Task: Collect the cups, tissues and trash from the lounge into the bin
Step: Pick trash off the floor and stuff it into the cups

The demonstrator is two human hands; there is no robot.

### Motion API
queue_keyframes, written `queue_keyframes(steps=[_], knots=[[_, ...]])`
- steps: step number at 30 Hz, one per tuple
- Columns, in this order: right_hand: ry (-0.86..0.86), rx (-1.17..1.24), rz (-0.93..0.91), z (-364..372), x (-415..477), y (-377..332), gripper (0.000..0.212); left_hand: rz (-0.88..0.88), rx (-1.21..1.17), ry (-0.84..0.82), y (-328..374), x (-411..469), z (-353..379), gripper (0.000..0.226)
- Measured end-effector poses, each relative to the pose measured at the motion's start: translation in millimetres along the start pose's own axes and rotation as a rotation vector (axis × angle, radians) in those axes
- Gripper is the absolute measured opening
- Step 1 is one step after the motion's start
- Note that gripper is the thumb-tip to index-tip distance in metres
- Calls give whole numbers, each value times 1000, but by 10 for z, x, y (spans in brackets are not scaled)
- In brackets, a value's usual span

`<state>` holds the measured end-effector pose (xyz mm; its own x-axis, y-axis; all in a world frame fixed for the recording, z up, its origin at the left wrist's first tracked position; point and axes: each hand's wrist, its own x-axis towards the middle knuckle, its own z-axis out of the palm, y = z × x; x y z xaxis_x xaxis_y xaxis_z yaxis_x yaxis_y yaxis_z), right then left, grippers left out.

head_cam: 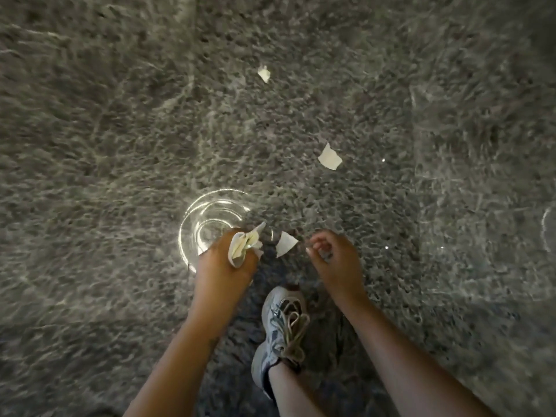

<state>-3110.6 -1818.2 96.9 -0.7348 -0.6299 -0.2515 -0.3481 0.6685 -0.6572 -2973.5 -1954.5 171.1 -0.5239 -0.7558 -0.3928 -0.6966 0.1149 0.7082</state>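
Left hand [222, 264] clutches crumpled tissues [243, 245] over a clear cup [207, 216]; right hand [337, 261] curls loosely (grip unclear) beside a paper scrap [285, 243].

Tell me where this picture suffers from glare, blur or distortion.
Head view: dim overall; bright glare rings on the clear cup at the left hand; carpet streaked with blur toward the edges; the paper scraps near the centre read fairly sharp.
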Motion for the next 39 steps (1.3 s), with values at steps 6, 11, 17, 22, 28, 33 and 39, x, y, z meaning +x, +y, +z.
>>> queue_keyframes(steps=[6, 11, 17, 22, 28, 33, 39], knots=[[-38, -113, 30, 448, 206, 602, 15, 53, 61, -57, -351, 293, 364, 10], [0, -122, 70, 838, 365, 939, 21, 137, 3, -92, -613, 696, 596, 9], [103, -145, -11, 1311, 458, 1232, 34, 202, -70, -81, -930, 1122, 952, 19], [149, -216, 6, 1498, 463, 1259, 38, 208, -61, -101, -1096, 1344, 1093, 26], [89, -49, -2, 1442, 557, 1135, 18, 177, -84, -94, -1174, 1474, 1163, 14], [154, 192, -184, 1147, 778, 786, 17, 187, -152, -94, -1144, 1538, 1184, 13], [141, 369, -150, 1023, 964, 526, 23, 256, -290, -161, -996, 1512, 1193, 18]])
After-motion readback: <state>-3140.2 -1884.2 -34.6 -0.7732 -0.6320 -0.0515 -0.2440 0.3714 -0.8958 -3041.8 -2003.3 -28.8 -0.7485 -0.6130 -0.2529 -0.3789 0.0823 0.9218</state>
